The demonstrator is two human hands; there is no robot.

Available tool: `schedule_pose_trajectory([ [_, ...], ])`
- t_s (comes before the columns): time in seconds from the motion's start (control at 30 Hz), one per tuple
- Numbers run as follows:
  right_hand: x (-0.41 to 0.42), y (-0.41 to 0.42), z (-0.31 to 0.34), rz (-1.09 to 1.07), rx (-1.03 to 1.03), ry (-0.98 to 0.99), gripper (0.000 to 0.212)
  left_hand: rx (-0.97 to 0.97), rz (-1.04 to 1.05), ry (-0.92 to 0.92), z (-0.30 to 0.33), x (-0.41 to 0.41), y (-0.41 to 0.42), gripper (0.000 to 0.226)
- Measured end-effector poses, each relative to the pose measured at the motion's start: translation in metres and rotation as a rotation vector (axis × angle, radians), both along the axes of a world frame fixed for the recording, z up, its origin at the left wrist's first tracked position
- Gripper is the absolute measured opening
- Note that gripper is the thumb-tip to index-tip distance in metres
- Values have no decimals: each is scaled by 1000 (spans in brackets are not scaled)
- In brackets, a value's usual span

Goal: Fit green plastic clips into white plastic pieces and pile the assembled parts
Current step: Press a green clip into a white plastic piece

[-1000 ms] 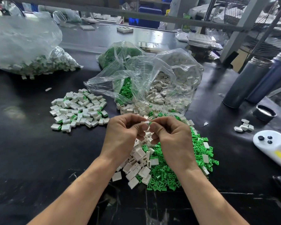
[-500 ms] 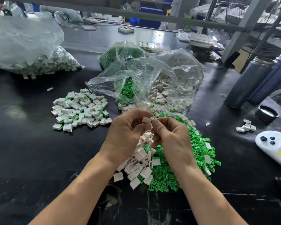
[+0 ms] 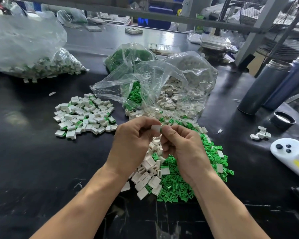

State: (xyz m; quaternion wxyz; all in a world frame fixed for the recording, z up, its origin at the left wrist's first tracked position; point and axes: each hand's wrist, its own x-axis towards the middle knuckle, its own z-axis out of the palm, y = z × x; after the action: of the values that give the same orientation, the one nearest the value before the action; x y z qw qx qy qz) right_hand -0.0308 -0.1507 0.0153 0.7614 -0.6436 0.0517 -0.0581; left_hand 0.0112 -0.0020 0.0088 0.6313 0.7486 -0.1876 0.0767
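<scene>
My left hand (image 3: 133, 140) pinches a small white plastic piece (image 3: 155, 129) at chest height over the table. My right hand (image 3: 181, 149) meets it from the right, fingertips pinching a green clip (image 3: 161, 129) whose end shows at the piece's edge. Below the hands lie loose white pieces (image 3: 148, 171) and a heap of green clips (image 3: 179, 183). A pile of assembled white-and-green parts (image 3: 85, 114) sits on the table to the left.
An open clear bag (image 3: 162, 83) with green clips and white pieces lies behind the hands. Another bag of assembled parts (image 3: 33, 54) sits far left. Two dark bottles (image 3: 269, 83), a black cap (image 3: 282, 119), a few white pieces (image 3: 261, 134) and a white controller (image 3: 288, 150) are on the right.
Both hands have lifted slightly and turned, so the white piece now shows between the fingertips with a green clip end at its right edge.
</scene>
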Motion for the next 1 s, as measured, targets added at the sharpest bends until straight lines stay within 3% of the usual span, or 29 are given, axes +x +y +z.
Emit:
schedule_pose_trajectory([
  [0.27,-1,3,-3,-60,23,-8,18,-35,14,10,-1,-3,-6,28],
  [0.5,-1,-6,1,15,36,29,19,-28,-66,26,2,-2,-3,36],
  [0.63,4,-10,2,-75,-72,-10,21,34,-104,45,4,-2,-4,27],
  [0.77,5,-9,-1,-90,-149,-37,14,-89,-116,124,4,-2,-2,20],
  [0.9,5,-5,2,-98,-67,-39,27,-154,-128,185,5,0,-3,15],
  [1.0,4,-3,6,-112,-125,-5,48,-189,-150,199,6,0,-5,14],
])
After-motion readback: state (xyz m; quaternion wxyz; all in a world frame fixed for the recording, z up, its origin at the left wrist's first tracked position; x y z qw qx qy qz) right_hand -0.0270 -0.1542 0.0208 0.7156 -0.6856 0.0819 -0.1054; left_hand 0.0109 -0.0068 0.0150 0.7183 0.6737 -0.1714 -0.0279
